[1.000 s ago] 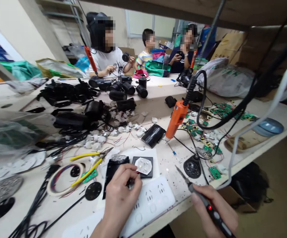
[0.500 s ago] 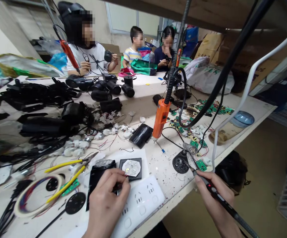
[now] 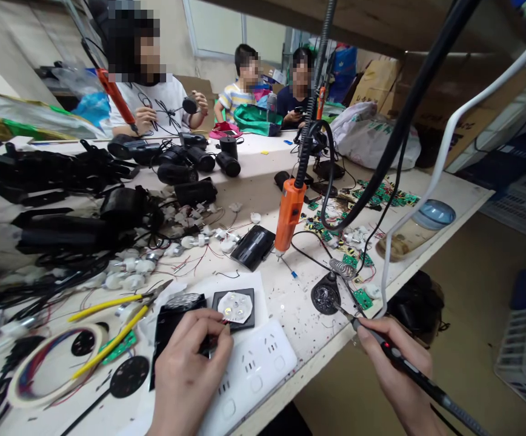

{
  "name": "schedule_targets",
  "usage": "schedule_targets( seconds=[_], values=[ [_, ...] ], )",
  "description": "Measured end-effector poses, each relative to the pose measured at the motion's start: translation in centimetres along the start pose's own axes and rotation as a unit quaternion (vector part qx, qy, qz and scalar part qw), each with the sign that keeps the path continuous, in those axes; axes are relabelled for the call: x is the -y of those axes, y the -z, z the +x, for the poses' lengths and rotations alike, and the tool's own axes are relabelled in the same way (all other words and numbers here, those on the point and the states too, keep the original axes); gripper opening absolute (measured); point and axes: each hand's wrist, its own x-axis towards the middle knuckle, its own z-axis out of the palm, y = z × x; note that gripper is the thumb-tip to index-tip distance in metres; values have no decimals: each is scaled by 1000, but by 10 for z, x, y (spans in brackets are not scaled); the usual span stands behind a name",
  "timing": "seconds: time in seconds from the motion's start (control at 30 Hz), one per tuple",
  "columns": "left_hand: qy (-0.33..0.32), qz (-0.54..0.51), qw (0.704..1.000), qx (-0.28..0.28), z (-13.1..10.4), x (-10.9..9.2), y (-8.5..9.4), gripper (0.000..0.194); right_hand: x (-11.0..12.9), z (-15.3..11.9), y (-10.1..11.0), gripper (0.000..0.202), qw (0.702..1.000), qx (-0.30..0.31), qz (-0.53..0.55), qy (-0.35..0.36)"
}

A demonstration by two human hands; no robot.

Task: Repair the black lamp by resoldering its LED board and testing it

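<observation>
My right hand (image 3: 392, 354) is wrapped round a black soldering iron (image 3: 408, 367) with a small red light. The iron's tip reaches the black round holder (image 3: 325, 295) at the table edge. My left hand (image 3: 194, 363) has thumb and fingers pinched beside a white octagonal LED board (image 3: 236, 307), which lies on a black square piece (image 3: 246, 323). Red wire shows near those fingertips, but what they grip is too small to tell. Under and beside the left hand are a white power strip (image 3: 256, 369) and a black shiny packet (image 3: 172, 321).
An orange electric screwdriver (image 3: 289, 215) hangs over the table. Yellow-handled pliers (image 3: 108, 339) and a tape roll (image 3: 56, 369) lie left. Green circuit boards (image 3: 388, 195) and black cylinders (image 3: 229, 163) are farther back. Across the table, a person (image 3: 154, 91) holds a black part; two others sit behind.
The view has shifted slightly, so the table things appear a little farther left. Both hands keep nearly the same poses, and the iron's tip is still at the holder.
</observation>
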Motion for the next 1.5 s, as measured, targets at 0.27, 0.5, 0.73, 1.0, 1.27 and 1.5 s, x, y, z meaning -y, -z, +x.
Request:
schedule_targets(
  seconds=[0.27,0.5,0.73,1.0,1.27,1.5],
  values=[
    [1,12,999,35,-3,8,-1,15,1,5,-2,18,1000,-5,-5,-10],
    [0,11,999,37,-4,7,-1,15,-1,7,-6,19,1000,-3,3,-13],
    [1,0,1000,12,-1,3,-2,16,-5,6,-6,22,1000,5,-8,-18],
    [16,-50,999,-2,-1,-5,-2,18,11,1,1,29,999,-24,2,-31],
    [24,-72,997,-14,-4,-7,-6,18,84,-13,-49,7,962,108,244,50],
    [18,-91,996,-19,-5,-6,-8,17,94,-13,-65,8,954,162,247,61]
  ],
)
